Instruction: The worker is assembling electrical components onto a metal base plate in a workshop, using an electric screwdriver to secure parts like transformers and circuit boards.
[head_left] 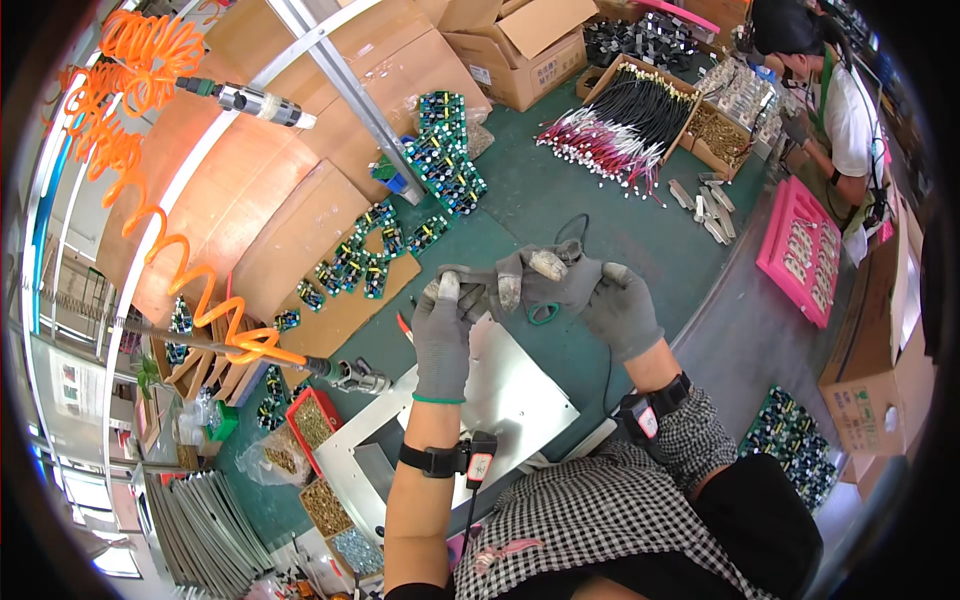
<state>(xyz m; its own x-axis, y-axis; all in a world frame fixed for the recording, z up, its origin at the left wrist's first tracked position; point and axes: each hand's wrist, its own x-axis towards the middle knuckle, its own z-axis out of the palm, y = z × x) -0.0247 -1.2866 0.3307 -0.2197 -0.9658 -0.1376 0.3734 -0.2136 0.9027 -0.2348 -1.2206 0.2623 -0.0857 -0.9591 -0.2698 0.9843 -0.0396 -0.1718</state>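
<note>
Both my hands wear grey work gloves with pale, worn fingertips. My left hand is closed, its thumb and fingers pinched over grey fabric. My right hand is closed on the other side of the same fabric. What spans between them looks like a loose grey glove, with worn fingertips and a green-edged opening; exactly where it meets my fingers is hard to make out. Below the hands lies a flat silvery metal panel on the green table. A thin dark cable loops just behind the glove.
Green circuit boards stand on cardboard at the left. Wire bundles fill a box at the far side. An air screwdriver on an orange coiled hose lies left; another hangs above. Screw bins stand near-left. A co-worker sits far right.
</note>
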